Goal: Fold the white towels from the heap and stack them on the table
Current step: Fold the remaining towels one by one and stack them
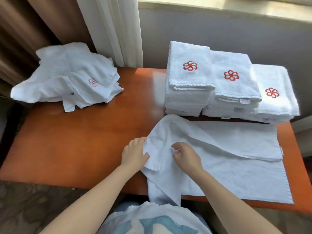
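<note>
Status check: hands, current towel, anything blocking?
Left hand grips the towel at its left edge. Right hand curled over it, grip unclear. Towel half spread, part hanging off table. Nothing blocking; stacks behind, heap far left.

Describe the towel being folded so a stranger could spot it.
Start at the orange-brown table by the window. On its near right part, in front of three folded stacks, one white towel lies spread out. Unlike the stacks and the crumpled heap at far left, it shows no red emblem, and the left hand grips its edge.
</note>
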Tool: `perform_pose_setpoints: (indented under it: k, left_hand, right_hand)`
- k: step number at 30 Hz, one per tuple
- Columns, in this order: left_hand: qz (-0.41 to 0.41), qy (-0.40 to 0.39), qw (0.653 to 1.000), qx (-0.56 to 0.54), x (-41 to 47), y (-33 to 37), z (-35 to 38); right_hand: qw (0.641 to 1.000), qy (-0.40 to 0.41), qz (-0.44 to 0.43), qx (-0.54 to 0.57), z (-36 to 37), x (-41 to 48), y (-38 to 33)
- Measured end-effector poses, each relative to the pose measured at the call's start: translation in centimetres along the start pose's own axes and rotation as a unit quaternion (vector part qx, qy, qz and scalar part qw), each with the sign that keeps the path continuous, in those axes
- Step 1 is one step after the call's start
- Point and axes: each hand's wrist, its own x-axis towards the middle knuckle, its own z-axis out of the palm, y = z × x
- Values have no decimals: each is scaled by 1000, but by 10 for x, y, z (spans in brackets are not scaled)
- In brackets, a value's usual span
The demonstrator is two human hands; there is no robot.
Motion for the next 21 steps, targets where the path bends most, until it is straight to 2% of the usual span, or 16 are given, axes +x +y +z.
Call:
perform_pose_setpoints:
  k: [6, 9, 12, 16, 21]
  left_hand:
    - [-25, -122, 992, 11, 6, -22, -5]
    - [-12, -155, 987, -42, 9, -34, -4]
    - [-18, -131, 980, -149, 16, -44, -9]
    - [-48, -40, 952, -298, 29, -59, -24]
    - [-34, 52, 946, -317, 48, -75, -52]
  right_hand:
    - [998, 31, 58, 20, 22, -10, -19]
    - [992, 58, 94, 53, 31, -15, -26]
    - [986, 76, 128, 69, 39, -17, -35]
    - [980, 80, 167, 74, 48, -15, -51]
    - [981, 50, 187, 33, 51, -14, -70]
